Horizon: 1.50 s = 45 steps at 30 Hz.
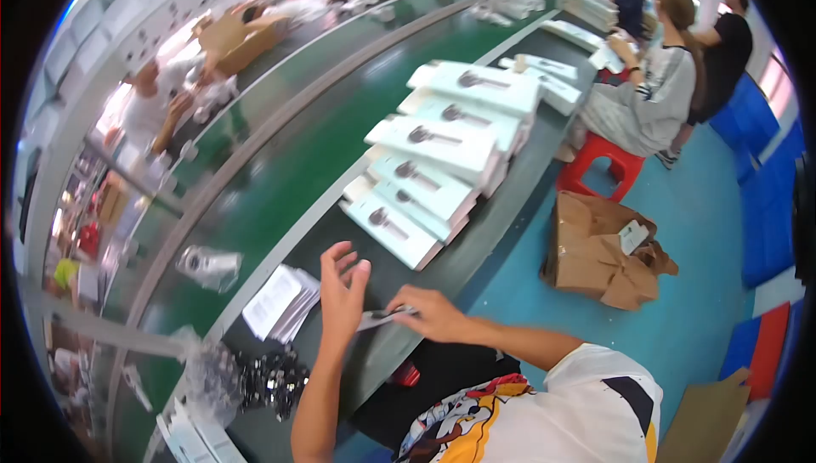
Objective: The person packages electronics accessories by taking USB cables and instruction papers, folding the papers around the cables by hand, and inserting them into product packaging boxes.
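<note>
My right hand (432, 315) pinches a small, flat, pale item (375, 319) with a dark part near the fingers, over the edge of the dark work surface. Its exact kind is too blurred to tell. My left hand (342, 290) is raised beside it, fingers apart, holding nothing. Left of that hand lies a pile of white printed leaflets (279, 302). Below them is a heap of black, shiny small parts (273, 383), next to a clear plastic bag (212, 379). Beyond my hands, several white boxes (398, 223) with a printed device picture lie overlapped in a stack.
A green conveyor belt (285, 200) runs along the left, carrying a plastic-wrapped item (208, 266). At right, an open cardboard box (599, 251) stands on the blue floor near a red stool (602, 166) with a seated person (659, 81). White packaging (197, 434) lies at lower left.
</note>
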Each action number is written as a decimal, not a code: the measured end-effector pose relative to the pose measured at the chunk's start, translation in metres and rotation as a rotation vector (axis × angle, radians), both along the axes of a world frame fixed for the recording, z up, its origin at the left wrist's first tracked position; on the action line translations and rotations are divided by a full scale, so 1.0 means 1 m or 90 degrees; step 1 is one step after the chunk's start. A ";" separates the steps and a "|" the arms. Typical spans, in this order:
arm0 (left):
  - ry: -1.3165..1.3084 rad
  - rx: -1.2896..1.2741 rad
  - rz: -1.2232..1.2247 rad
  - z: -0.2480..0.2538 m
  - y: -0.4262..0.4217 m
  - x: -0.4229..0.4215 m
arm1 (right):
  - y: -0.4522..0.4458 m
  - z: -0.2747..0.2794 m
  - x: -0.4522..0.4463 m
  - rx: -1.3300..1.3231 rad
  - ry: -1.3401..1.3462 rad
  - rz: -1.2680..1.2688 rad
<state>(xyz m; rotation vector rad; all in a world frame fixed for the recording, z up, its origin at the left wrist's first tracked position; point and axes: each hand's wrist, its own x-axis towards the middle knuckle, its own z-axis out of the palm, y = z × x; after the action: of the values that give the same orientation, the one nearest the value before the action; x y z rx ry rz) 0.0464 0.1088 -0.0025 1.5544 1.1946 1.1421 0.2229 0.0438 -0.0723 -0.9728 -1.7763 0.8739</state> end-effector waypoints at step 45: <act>0.494 0.078 -0.036 0.080 -0.105 -0.092 | -0.007 0.012 0.017 -0.062 -0.027 0.039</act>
<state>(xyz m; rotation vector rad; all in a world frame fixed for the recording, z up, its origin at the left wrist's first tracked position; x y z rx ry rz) -0.0460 0.0039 0.0775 2.2097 1.5663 0.5732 0.2394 0.0364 -0.0604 -1.0102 -1.8223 0.9927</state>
